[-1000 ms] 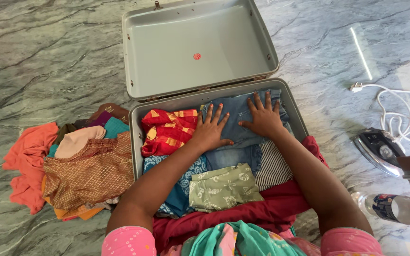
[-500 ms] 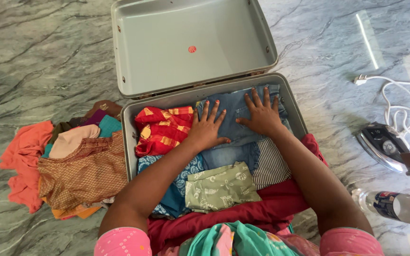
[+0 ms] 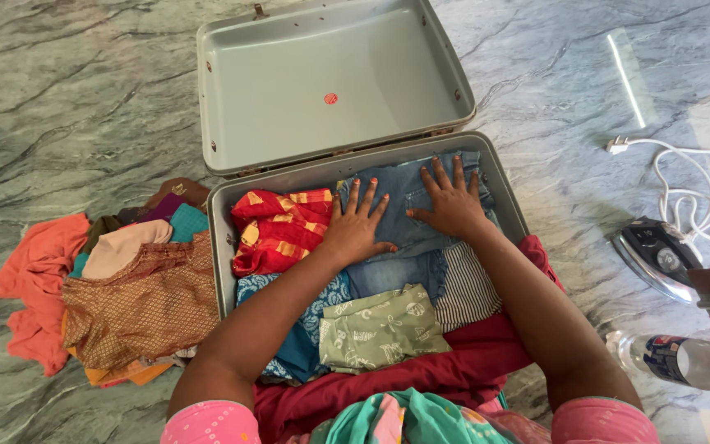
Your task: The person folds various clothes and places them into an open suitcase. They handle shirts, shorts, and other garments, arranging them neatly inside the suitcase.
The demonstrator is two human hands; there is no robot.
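Two hands lie flat on one folded pair of blue jeans inside one grey suitcase. The left hand has its fingers spread wide, and part of its palm sits on the red and yellow checked cloth next to the jeans. The right hand is spread wide too, just beside the left hand, with all of it on the jeans. Neither hand is gripping anything; both just press down.

The jeans sit at the back of the suitcase, next to its open lid. The lid has one small red dot in it. Nearer the person, the suitcase holds more folded clothes: one blue patterned cloth, one pale green printed cloth and one black and white striped cloth. One dark red cloth hangs over the near edge.

Left of the suitcase, one heap of clothes lies on the marble floor, in orange, peach, teal, purple and gold-brown. Right of the suitcase I see one clothes iron with one white cord, and one plastic bottle lying on its side nearer the person.
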